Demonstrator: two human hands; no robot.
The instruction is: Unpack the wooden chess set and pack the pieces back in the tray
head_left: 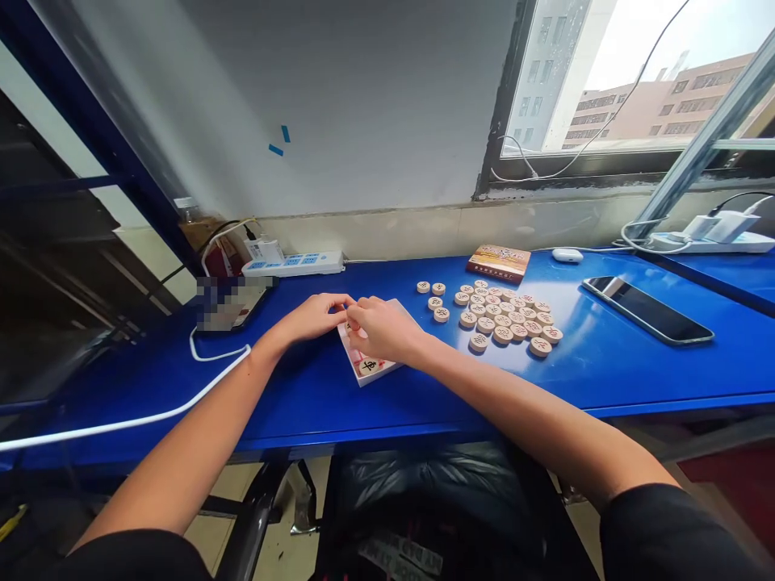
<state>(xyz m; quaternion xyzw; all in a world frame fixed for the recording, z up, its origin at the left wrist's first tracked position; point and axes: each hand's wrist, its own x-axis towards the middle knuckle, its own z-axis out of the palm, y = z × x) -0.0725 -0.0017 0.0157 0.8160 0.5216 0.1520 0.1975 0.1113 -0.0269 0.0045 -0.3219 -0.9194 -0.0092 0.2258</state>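
Observation:
A shallow white-edged box with a pink inside lies on the blue desk, and a round piece with a black character sits in its near corner. Over the box reaches my right hand, its fingers bent down and closed; what they hold, if anything, is hidden. My left hand is at the box's left edge, its thumb and forefinger brought together near the right fingertips. Many round wooden pieces are spread to the right, marked in red or black.
A brown printed box lid lies behind the pieces. Farther right are a phone and a white earphone case. A power strip stands at the back left, with a white cable crossing the desk's left side.

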